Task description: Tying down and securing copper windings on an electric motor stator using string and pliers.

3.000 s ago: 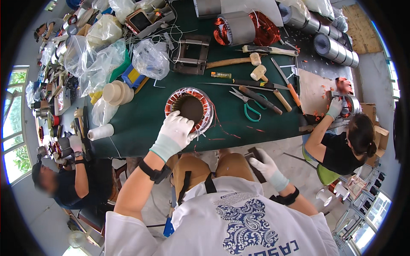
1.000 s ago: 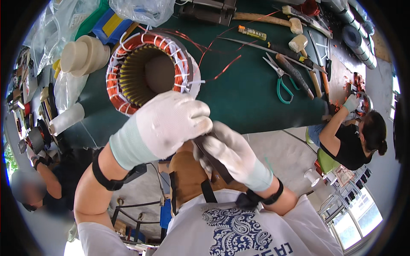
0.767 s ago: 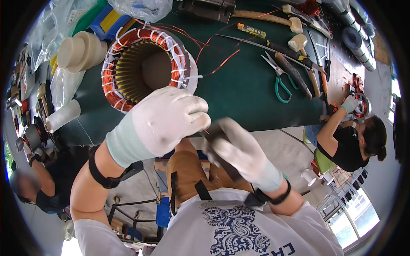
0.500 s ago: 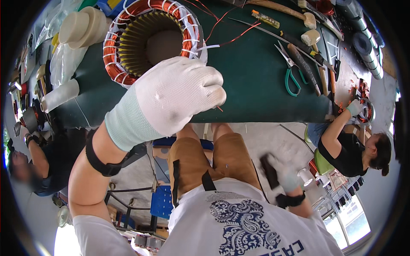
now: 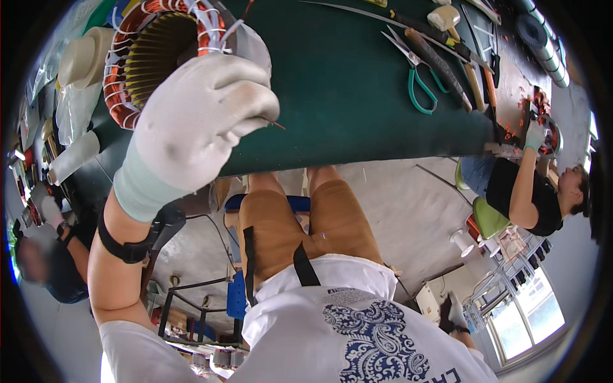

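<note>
Left hand [image 5: 204,118]: here it is at ten o'clock, white-gloved, fingers pinched tight on a thin copper wire [image 5: 277,126], just the tip peeking out.
Stator [image 5: 150,60]: between ten and eleven o'clock on the green worktop [image 5: 319,108], copper windings laced in white; the glove hides part of its near edge, contact impossible to tell.
Right hand [image 5: 456,313]: way down at four o'clock, gloved, holding a dark bar [image 5: 445,313]; the fingers themselves are too small to read.
Scissors [image 5: 414,60]: teal-handled, between one and two o'clock, right beside a dark stick [image 5: 439,71].
Mallet [image 5: 444,18]: pale head up at one o'clock.
Left flank: white roll [image 5: 73,158] at nine, cream spool [image 5: 83,60] at ten.
Company: a person in black [image 5: 504,185] at three o'clock, another person [image 5: 64,271] between eight and nine.
</note>
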`<move>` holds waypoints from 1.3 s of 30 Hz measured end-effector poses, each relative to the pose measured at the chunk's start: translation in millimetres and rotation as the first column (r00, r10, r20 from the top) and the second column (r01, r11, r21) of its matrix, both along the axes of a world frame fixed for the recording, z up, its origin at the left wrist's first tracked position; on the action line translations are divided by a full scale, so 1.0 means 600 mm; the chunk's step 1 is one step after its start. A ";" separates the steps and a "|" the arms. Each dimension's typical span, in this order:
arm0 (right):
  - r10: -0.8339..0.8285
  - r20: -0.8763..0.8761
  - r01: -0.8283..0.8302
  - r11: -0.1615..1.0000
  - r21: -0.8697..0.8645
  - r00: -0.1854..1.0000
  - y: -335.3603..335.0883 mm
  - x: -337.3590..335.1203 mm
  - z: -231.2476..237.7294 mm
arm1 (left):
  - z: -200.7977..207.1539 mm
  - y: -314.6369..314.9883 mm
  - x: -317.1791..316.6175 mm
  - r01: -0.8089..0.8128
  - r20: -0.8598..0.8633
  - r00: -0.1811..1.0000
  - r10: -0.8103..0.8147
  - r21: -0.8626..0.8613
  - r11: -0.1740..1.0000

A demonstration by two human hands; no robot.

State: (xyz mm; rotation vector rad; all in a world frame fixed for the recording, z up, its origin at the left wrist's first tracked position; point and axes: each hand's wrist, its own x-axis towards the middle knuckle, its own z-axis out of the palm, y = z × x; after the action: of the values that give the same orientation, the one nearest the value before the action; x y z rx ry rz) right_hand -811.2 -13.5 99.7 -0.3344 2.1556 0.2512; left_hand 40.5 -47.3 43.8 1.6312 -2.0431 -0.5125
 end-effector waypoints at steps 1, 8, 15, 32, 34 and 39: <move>-0.028 -0.040 0.030 0.999 0.029 0.999 -0.004 0.051 -0.028 | -0.002 -0.002 0.003 0.002 0.021 1.000 -0.001 -0.018 1.000; -0.028 0.250 0.007 0.996 0.084 0.968 0.055 0.239 -0.170 | 0.030 0.082 -0.033 -0.234 0.064 0.967 0.249 -0.174 0.956; 0.125 0.336 -0.139 0.990 0.018 0.934 0.060 0.200 -0.121 | -0.251 0.496 -0.207 -0.901 0.024 0.250 0.968 0.370 0.224; 0.936 -0.269 -0.971 0.240 0.020 0.226 -0.120 0.143 0.147 | -0.510 0.675 -0.416 -0.677 -0.067 0.462 0.884 0.618 0.400; 0.941 -0.314 -0.988 0.148 0.039 0.129 -0.120 0.128 0.167 | -0.453 0.734 -0.488 -0.366 0.043 0.663 0.747 0.889 0.274; 0.895 -0.437 -0.994 -0.043 0.105 -0.085 -0.138 0.082 0.219 | -0.311 1.089 -0.642 0.211 -0.017 0.926 0.377 0.850 -0.482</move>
State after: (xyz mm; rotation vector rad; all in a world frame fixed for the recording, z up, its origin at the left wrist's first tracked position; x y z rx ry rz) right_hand -762.0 -96.5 230.8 -2.2905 1.7878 0.9355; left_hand -344.7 605.9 -142.5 1.9617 -0.3962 -3.0546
